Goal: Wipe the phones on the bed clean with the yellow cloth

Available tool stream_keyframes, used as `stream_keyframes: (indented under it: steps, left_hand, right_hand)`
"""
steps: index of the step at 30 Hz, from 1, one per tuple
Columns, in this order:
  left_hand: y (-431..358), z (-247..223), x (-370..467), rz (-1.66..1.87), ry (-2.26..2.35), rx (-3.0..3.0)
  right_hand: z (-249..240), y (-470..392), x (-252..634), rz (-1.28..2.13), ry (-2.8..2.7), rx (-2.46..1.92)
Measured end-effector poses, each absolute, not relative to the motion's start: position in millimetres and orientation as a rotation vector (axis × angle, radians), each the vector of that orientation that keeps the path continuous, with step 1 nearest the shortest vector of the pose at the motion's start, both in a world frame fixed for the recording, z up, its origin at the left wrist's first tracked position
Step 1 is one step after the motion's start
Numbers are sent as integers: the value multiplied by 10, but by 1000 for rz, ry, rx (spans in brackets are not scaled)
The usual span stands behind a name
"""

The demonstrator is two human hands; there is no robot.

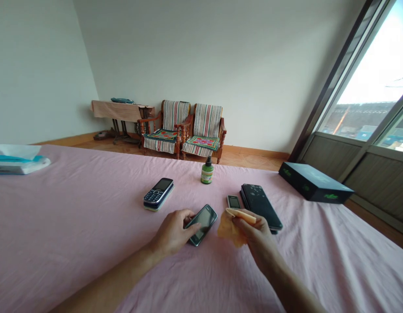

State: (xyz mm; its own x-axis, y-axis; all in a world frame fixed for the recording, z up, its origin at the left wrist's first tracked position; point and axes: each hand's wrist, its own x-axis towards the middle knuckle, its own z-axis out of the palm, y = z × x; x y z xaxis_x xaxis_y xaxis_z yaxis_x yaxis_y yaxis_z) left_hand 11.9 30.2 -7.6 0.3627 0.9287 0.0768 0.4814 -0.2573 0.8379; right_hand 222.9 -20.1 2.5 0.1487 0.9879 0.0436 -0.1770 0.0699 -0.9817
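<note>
My left hand grips a dark touchscreen phone by its left edge, with the thumb over the screen; the phone is tilted, screen up, close above the pink sheet. In my right hand a yellow-orange cloth is pinched and hangs down just right of that phone. Beyond the cloth lies a small phone, its lower part hidden. A dark flat case with a flower pattern rests beside it, partly behind my right hand. To the left sits a stack of keypad phones.
A green spray bottle stands near the sheet's far edge. On the right is a black box, and at the far left a tissue pack. Two wooden armchairs and a cloth-covered sewing table are by the wall.
</note>
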Motion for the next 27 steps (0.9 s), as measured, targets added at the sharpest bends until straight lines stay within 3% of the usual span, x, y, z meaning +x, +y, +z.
stream_keyframes:
  steps: [9, 17, 27]
  left_hand:
    - [441, -80, 63, 570, 1271, 1786]
    - [384, 7, 245, 540, 1205, 1594]
    - [585, -91, 1117, 616, 1178, 1412]
  right_hand:
    - [-166, -492, 2276, 847, -1451, -1269]
    - [-286, -564, 2592, 717, -1297, -1397]
    - [-286, -521, 2649, 635, -1281, -1413]
